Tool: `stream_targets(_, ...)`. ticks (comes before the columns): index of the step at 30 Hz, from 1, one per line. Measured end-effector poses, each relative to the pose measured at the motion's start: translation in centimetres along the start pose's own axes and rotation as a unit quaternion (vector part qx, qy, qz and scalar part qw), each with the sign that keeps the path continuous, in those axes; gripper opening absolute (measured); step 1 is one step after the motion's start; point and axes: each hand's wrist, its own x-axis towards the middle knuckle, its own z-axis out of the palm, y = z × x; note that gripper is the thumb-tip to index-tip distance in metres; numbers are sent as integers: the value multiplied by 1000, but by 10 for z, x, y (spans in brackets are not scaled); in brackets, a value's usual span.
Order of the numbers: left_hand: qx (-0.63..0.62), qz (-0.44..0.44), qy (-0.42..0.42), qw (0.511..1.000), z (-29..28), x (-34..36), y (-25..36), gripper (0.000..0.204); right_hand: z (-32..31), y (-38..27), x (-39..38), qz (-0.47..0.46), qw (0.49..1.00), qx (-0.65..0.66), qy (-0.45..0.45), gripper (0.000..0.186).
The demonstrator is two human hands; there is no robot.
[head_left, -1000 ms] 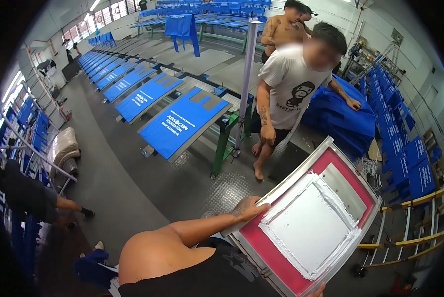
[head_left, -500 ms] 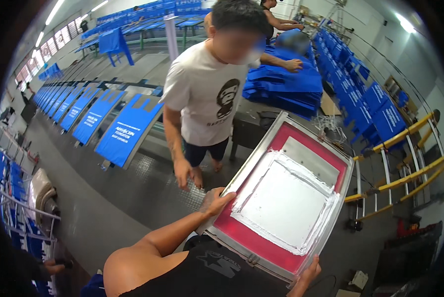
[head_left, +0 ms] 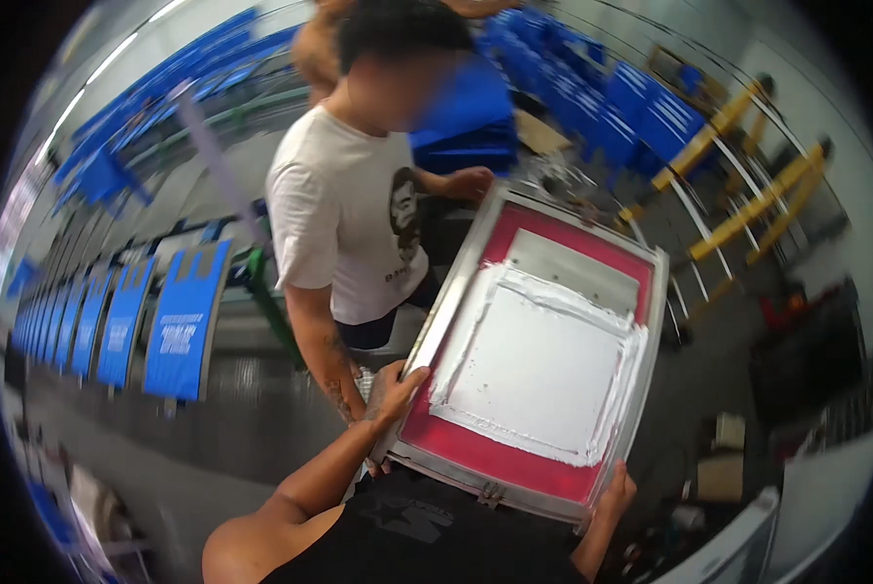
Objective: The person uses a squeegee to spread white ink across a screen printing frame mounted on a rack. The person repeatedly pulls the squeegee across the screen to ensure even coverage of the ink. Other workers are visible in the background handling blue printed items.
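Observation:
Both my hands carry a screen printing frame (head_left: 641, 389) by its near end. It has a pale metal rim, a red mesh border and thick white ink (head_left: 544, 365) spread in a rough rectangle. My left hand (head_left: 398, 391) is closed round the left rim. At the lower right corner, the fingers of my right hand (head_left: 614, 494) wrap the other side. A grey metal plate (head_left: 582, 277) lies at the frame's far part.
A person in a white T-shirt (head_left: 334, 224) stands close by on the left. Blue printed bags (head_left: 185, 321) lie on boards in a row at far left. More blue bags (head_left: 461, 117) are piled beyond the frame. A yellow ladder (head_left: 738, 229) stands at right; boxes (head_left: 721, 477) lie on the floor.
My view has turned right, so the bags and ladder sit further left. The person in white has come nearer, one arm now lowered beside my left hand. I still hold the frame.

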Motion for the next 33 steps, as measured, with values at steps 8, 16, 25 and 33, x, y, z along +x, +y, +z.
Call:
stream_targets(8,-84,86,-21,992,39,58,-15,39,6,20,12,0,999,11,44,40)
stream_targets(16,-59,40,-118,990,42,121,-22,42,42,-24,-22,23,988,-67,136,42)
stream_targets(25,-34,34,-238,970,2,204,-42,49,99,-85,-115,137,947,-176,230,48)
stream_targets(33,37,-70,-317,945,-18,237,1,59,148,-127,-119,184,923,-142,305,43)
